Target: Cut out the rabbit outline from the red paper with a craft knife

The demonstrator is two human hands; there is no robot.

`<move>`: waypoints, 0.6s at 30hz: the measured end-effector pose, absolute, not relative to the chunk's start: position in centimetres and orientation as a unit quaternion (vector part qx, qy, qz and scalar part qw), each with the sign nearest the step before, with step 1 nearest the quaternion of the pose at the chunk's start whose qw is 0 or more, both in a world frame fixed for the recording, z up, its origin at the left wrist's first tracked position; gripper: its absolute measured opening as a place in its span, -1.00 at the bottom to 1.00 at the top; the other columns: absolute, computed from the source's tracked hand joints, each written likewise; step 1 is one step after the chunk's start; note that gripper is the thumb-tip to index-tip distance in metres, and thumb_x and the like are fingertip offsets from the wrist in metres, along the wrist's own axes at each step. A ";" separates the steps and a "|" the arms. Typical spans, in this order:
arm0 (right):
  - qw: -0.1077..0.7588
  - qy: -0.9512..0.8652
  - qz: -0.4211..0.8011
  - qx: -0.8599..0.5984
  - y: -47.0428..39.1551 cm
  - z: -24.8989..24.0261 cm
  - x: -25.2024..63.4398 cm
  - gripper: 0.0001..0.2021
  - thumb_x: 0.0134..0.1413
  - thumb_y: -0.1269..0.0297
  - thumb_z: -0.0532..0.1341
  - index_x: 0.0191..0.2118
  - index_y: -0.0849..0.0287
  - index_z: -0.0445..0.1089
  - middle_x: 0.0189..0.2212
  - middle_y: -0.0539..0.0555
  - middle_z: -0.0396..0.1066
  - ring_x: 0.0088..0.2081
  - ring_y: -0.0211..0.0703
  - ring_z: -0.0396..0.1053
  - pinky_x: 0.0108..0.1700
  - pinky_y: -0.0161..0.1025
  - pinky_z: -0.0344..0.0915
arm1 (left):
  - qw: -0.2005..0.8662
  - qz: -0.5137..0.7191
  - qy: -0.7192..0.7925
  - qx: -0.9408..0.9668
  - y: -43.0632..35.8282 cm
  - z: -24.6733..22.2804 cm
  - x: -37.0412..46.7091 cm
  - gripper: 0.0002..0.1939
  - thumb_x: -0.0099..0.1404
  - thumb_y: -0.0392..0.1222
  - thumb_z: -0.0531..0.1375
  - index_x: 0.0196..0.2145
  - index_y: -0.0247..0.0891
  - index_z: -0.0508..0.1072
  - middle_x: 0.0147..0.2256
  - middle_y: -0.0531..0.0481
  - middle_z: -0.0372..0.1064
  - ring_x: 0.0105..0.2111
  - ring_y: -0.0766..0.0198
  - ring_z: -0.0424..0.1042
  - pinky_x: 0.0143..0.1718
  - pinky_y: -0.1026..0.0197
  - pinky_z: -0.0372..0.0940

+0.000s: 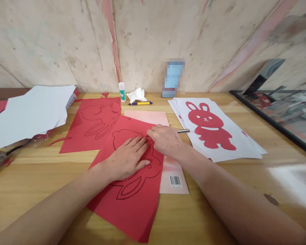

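A red paper sheet (142,211) with a rabbit outline drawn in black lies at an angle in front of me. My left hand (130,158) rests flat on the drawing, fingers stretched out, covering part of the outline. My right hand (165,139) is closed around a slim silver pen-shaped tool (184,131). Its back end sticks out to the right, while its tip is hidden under my fingers at the sheet's right edge. Under the sheet lies a pale pink booklet (174,185) with a barcode.
Another red sheet (73,136) with a rabbit outline lies behind left. White papers (33,112) are piled at far left. A red rabbit cut-out (206,117) sits on white sheets at right. A glue stick (122,92), tissue (137,95), yellow-blue pen (140,103) and blurred upright phone-like object (172,78) stand or lie behind.
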State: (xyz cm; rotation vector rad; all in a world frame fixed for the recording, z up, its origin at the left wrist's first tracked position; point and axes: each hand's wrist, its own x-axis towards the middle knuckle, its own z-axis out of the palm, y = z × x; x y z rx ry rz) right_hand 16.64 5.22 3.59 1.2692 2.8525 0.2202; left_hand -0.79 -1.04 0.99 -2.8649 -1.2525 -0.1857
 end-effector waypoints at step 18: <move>0.028 0.902 0.067 0.426 4.8 3.9 16.5 -0.78 0.09 0.46 0.04 -0.25 0.18 0.42 -0.37 0.16 0.47 -0.25 -0.04 0.36 -0.45 -0.22 0.06 | 0.015 -0.074 -0.401 -0.913 -1.0 0.7 -0.7 -0.43 0.40 0.09 -0.13 0.14 -0.42 0.19 0.14 -0.27 0.18 0.15 -0.02 0.13 0.13 0.00 0.01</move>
